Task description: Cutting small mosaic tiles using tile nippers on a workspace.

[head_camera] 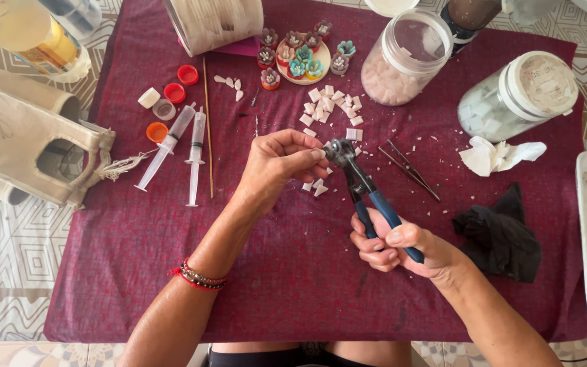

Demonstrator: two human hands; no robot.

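The right hand [392,246] is squeezing the blue handles of the nippers [361,187], fingers curled tight around them. The nippers are pointing up and away from the person, over the red cloth [293,272]. The left hand [276,163] is pinching something tiny at the round metal head of the nippers, with its fingertips [317,154] bunched together; the bit is too small to tell what it is. Just under the nippers' head, a few white chips [315,185] are lying on the cloth. A bigger heap of white chips, the pile [331,105], is sitting farther up. Two syringes [181,146] are lying to the left. Tweezers [409,168] are lying just to the right of the nippers. Two jars [470,81] are standing at the top right.
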